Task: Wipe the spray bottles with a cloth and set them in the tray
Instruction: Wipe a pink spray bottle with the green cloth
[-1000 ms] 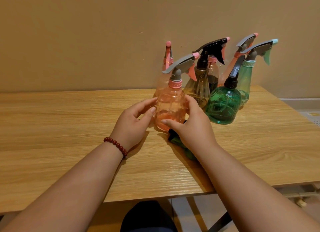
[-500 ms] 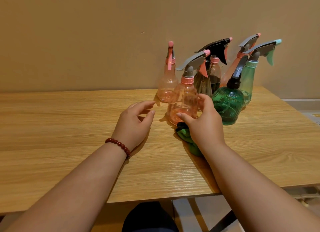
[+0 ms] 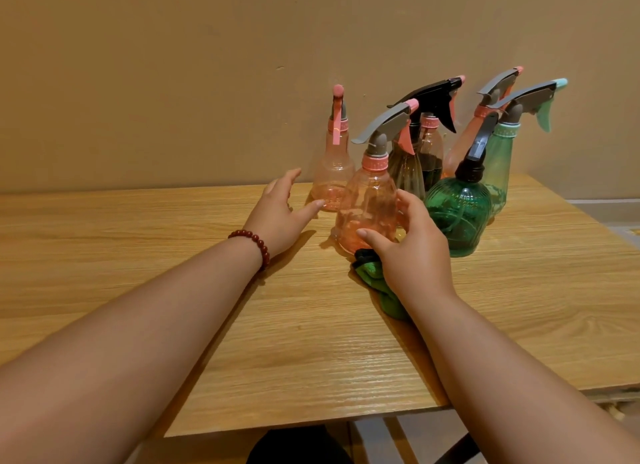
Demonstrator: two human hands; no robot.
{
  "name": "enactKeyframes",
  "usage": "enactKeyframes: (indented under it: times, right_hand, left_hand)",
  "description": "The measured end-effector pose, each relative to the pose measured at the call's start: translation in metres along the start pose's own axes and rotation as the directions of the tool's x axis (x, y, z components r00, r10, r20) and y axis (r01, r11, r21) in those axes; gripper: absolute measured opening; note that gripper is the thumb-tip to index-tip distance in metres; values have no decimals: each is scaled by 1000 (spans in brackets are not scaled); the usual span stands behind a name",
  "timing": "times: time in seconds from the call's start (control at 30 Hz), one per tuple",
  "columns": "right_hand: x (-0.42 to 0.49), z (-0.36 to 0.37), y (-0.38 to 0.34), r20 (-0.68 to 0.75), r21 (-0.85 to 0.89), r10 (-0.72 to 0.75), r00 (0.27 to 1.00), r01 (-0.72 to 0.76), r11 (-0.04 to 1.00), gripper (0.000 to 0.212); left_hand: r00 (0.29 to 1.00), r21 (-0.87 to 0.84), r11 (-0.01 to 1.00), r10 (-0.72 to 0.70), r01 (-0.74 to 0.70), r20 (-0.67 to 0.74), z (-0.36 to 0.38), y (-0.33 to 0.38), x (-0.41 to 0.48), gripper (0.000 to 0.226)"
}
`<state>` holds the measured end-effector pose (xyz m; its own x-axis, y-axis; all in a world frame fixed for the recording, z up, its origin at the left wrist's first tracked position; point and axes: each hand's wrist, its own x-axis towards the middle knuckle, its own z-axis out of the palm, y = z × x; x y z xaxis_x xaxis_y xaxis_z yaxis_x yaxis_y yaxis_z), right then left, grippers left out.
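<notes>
Pale wooden desk [image 3: 138, 256] set against a tan wall. Left grip [image 3: 280, 214] spread wide above the desk, holding nothing, forefinger tip right by the tall pink bottle [image 3: 332, 176] at the back; contact unclear. Right grip [image 3: 412, 256] curled round the lower body of the squat pink spray bottle [image 3: 367, 204], thumb in front, fingers behind, bottle upright at the front of the cluster. Just right of it, round green bottle [image 3: 460, 218]; behind, brownish bottle [image 3: 407, 173] with black trigger and tall green bottle [image 3: 498, 166]. Green cloth [image 3: 374, 283] bunched on the desk under the right palm. Dark red bead bracelet [image 3: 256, 244] on the left wrist.
</notes>
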<state>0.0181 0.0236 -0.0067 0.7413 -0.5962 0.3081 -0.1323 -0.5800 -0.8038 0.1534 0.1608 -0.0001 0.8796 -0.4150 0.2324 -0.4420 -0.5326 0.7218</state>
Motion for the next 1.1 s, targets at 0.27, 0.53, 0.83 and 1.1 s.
enactKeyframes:
  times: [0.27,0.53,0.83,1.1]
  right_hand:
    - [2,3,7,-17,6,-26,1000,26,1000,75]
    - [6,7,11,-22,9,-28,999,28,1000,75]
    - [5,5,9,-20,3,-30,999,30,1000,75]
    - [2,4,6,-11,4,-24,1000,24,1000,77]
  left_hand:
    - [996,-78,997,11,-4,90,10,-3,51,87]
    - [982,-133,991,40,-15,186,18,-2,72,77]
    - [988,-151,989,21,3,153,7,-10,53,60]
    - [988,-89,996,7,6,153,-11,-9,22,64]
